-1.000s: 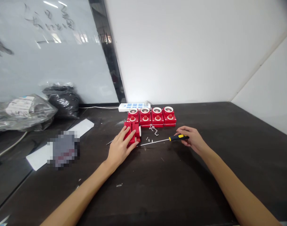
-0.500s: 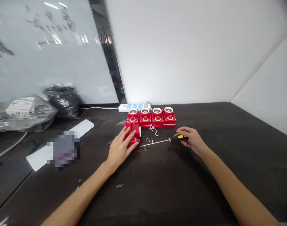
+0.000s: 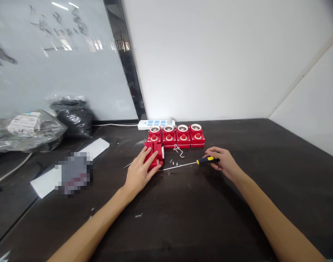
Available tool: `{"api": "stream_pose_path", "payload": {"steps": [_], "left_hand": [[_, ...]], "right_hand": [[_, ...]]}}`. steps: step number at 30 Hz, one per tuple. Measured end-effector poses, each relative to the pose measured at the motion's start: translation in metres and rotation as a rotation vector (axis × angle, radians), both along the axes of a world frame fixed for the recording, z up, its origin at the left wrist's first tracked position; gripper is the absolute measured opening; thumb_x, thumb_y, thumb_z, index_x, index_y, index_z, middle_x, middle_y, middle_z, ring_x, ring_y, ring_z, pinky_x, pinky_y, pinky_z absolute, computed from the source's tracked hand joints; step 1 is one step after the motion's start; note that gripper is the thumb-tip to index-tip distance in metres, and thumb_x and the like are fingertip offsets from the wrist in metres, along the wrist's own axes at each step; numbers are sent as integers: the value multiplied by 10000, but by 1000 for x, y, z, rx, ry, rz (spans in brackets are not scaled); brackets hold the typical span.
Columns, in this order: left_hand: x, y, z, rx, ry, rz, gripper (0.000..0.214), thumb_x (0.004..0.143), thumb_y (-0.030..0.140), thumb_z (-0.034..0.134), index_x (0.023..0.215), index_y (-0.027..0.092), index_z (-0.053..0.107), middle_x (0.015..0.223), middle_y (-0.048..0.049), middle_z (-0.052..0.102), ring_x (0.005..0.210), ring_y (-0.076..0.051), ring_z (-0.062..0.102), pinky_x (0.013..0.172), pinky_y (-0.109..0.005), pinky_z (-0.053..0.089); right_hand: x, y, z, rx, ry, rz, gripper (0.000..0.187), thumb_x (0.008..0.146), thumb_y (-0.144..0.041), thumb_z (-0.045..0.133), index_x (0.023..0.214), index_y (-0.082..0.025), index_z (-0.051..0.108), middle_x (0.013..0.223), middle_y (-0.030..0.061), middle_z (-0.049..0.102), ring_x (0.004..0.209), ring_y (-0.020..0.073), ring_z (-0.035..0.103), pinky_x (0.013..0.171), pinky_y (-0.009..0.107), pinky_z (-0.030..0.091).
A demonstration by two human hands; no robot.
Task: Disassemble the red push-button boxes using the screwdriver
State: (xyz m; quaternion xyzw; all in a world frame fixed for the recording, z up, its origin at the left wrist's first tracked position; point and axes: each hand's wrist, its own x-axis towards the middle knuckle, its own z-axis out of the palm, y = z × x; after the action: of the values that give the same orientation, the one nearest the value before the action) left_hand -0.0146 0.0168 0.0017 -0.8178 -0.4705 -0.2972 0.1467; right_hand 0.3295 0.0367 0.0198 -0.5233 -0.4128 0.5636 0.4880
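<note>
My left hand presses its spread fingers over a red alarm-like box that lies on its side, its white ring facing right. In my right hand is a screwdriver with a black and yellow handle. The shaft runs nearly level to the left, its tip at the near lower end of the box by my left thumb. Just right of the box lie several small screws and a crumpled white strip. A thin metal rod pokes out left of my left hand.
Behind the box stands a row of several similar red units with white rings and red knobs. A white power strip sits against the wall. To the left are plastic bags, white paper and a blurred item.
Hardly anything differs. Both hands, the box and the screwdriver hold the same position, with only a slight shift of the whole view.
</note>
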Motion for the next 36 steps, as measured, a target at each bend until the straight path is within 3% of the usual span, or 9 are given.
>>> {"api": "stream_pose_path", "payload": {"steps": [16, 23, 26, 29, 36], "left_hand": [[1, 0, 0, 1, -19, -7, 470, 926, 450, 562, 1348, 245, 565, 1397, -128, 557, 1350, -329, 462, 1029, -511, 487], [-2, -1, 9, 42, 58, -46, 486, 923, 400, 577, 1363, 197, 538, 1431, -152, 516, 1415, -341, 360, 1127, -580, 335], [0, -5, 17, 97, 50, -70, 416, 915, 348, 600, 1296, 185, 586, 1459, -151, 483, 1451, -341, 284, 1138, -573, 321], [7, -8, 25, 117, 18, -94, 308, 914, 327, 608, 1186, 188, 648, 1420, -129, 527, 1444, -321, 308, 1145, -558, 319], [32, 3, 38, -53, -77, -150, 242, 916, 396, 602, 1025, 212, 715, 1246, -64, 666, 1378, -293, 420, 1140, -556, 316]], "right_hand": [[2, -2, 3, 59, -33, -45, 323, 667, -411, 786, 800, -162, 630, 732, 78, 719, 320, 62, 415, 310, 198, 160], [12, -1, 11, 99, 21, -141, 258, 658, -362, 779, 733, -169, 625, 692, 78, 709, 349, 60, 394, 320, 212, 172], [15, -1, 12, 130, 45, -166, 223, 671, -335, 770, 726, -170, 630, 682, 86, 705, 373, 70, 411, 329, 216, 183], [16, -1, 12, 156, 77, -163, 207, 685, -325, 768, 732, -173, 636, 690, 88, 705, 384, 74, 414, 338, 220, 184], [14, -2, 15, 165, 124, -149, 181, 699, -310, 758, 731, -171, 647, 689, 84, 705, 376, 65, 384, 348, 224, 189]]}}
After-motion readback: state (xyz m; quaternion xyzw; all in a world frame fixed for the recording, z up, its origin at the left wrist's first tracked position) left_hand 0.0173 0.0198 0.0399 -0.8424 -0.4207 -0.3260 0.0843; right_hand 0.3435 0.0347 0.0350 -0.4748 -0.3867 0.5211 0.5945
